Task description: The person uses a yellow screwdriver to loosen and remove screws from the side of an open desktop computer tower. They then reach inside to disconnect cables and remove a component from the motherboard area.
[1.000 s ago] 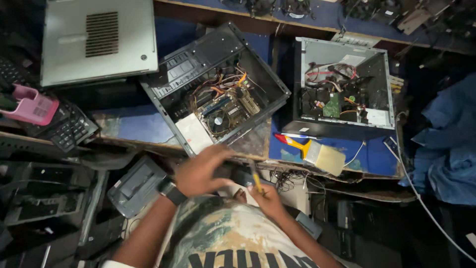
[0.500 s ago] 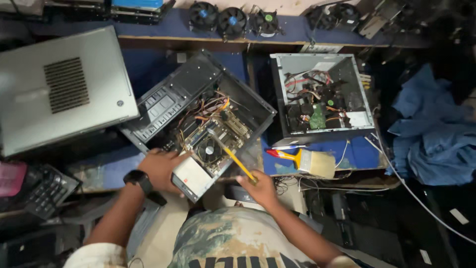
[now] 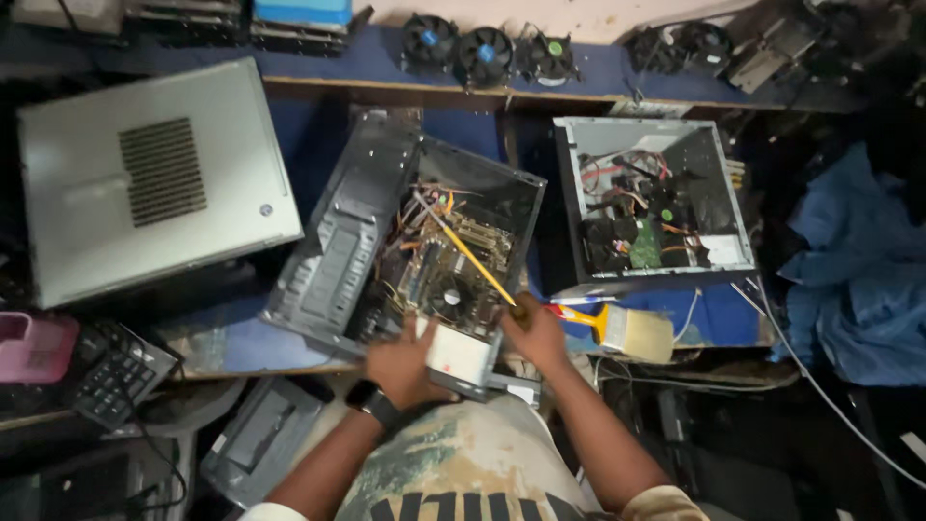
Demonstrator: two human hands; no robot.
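The right hand (image 3: 533,333) was clenched around the handle end of a long yellow-shafted screwdriver (image 3: 468,253), whose shaft ran up and to the left into the open black desktop computer case (image 3: 410,246); its tip sat among the orange wiring above the green motherboard. The left hand (image 3: 403,365), with a black wristwatch (image 3: 371,403) on its wrist, was pressed against the case's near edge, fingers touching a white rectangular box-shaped component (image 3: 458,355) at the front corner; whether it gripped or merely steadied that part could not be determined. The case lay on its side, tilted, on the blue-topped worktop (image 3: 241,342), with a round black cooling fan (image 3: 447,299) visible inside.

Just right of the right hand lay a wide paintbrush with yellow and red handle (image 3: 622,328). Beyond it stood a second open grey computer case (image 3: 656,203). To the left lay a flat grey metal side panel with a vent grille (image 3: 145,183). A black keyboard (image 3: 116,371) and a pink object (image 3: 34,345) sat at the far left. Three black cooler fans (image 3: 487,50) rested on the rear shelf, and blue cloth (image 3: 854,270) lay at the right.
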